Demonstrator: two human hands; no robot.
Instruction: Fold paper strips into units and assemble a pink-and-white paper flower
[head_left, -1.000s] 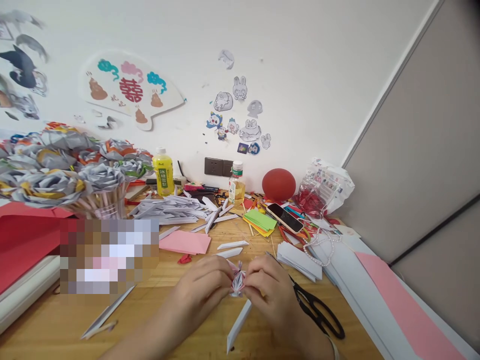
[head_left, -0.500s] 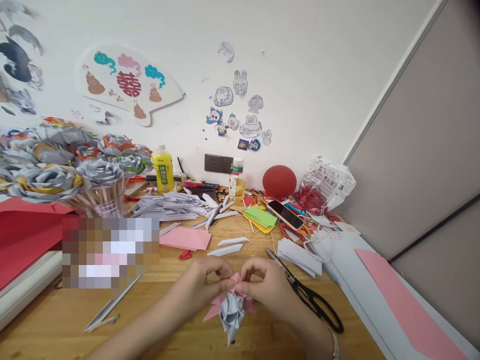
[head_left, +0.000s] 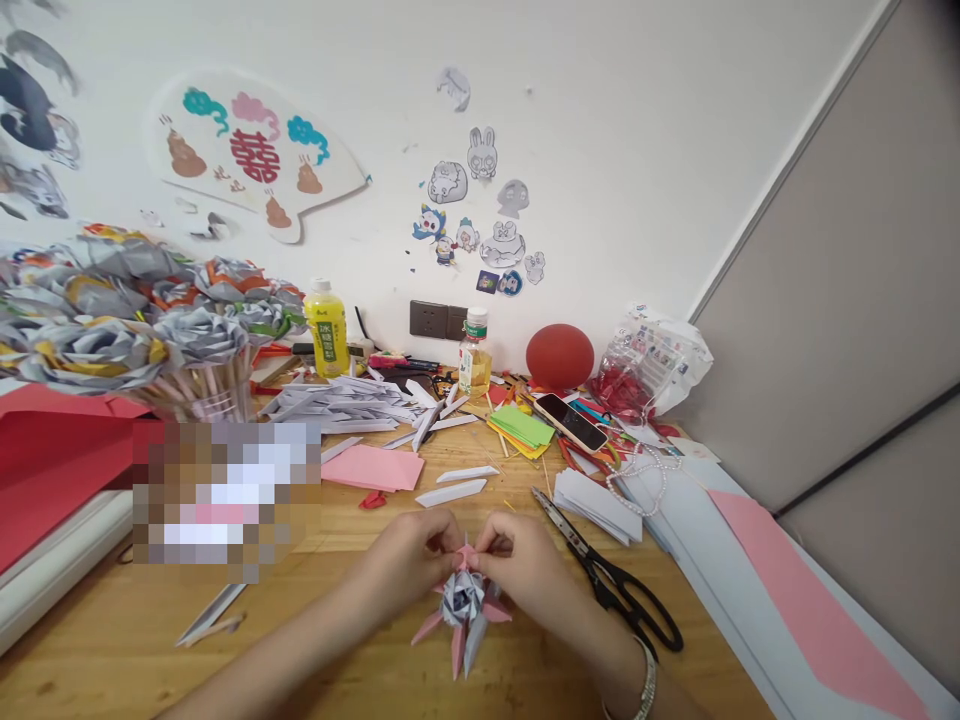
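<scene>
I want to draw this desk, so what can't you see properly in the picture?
All in the head view:
1. Top of the paper flower: covered by the left hand and right hand pinching it.
2. Whatever lies under the pixelated patch: blurred out.
3. Writing on the yellow bottle: too small to read.
4. The bunch of paper roses: cut off by the left edge.

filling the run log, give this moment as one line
left hand: pinching paper flower | right hand: pinching paper flower | paper flower: pink tips splayed | scissors: flat on table, right of right hand
</scene>
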